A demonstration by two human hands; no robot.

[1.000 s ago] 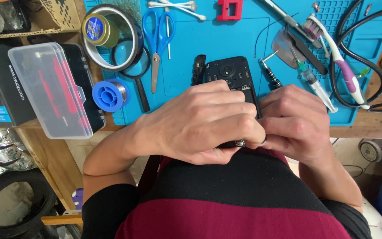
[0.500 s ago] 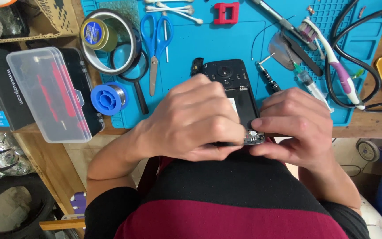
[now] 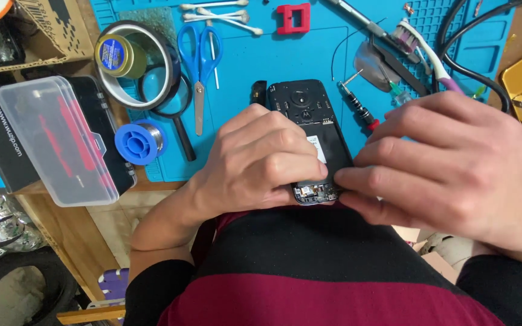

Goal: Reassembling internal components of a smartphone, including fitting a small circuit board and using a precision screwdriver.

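1. The phone [image 3: 312,130] lies back-up, cover removed, at the near edge of the blue mat [image 3: 261,66], its lower end overhanging toward the person's torso.
2. The left hand [image 3: 255,160] covers the phone's left side; its fingers [image 3: 285,166] are curled and grasp the lower left edge of the phone.
3. The right hand [image 3: 460,163] reaches in from the right; its fingers [image 3: 364,180] pinch the phone's lower right corner, touching the exposed circuit parts there.
4. Both hands meet at the phone's bottom end, fingertips nearly touching.
5. A small screwdriver [image 3: 357,105] with a red tip lies just right of the phone, on the mat.
6. Blue-handled scissors [image 3: 199,57] lie left of the phone, beside a magnifier [image 3: 170,99] and a tape ring [image 3: 137,63].
7. A blue solder spool [image 3: 140,142] sits at the mat's left edge, near a clear plastic case [image 3: 55,142] holding red tools.
8. Cotton swabs [image 3: 222,15] and a red clip [image 3: 293,17] lie at the far side of the mat.
9. A toothbrush [image 3: 421,45] and black cables [image 3: 466,66] lie to the right, well apart from the phone.
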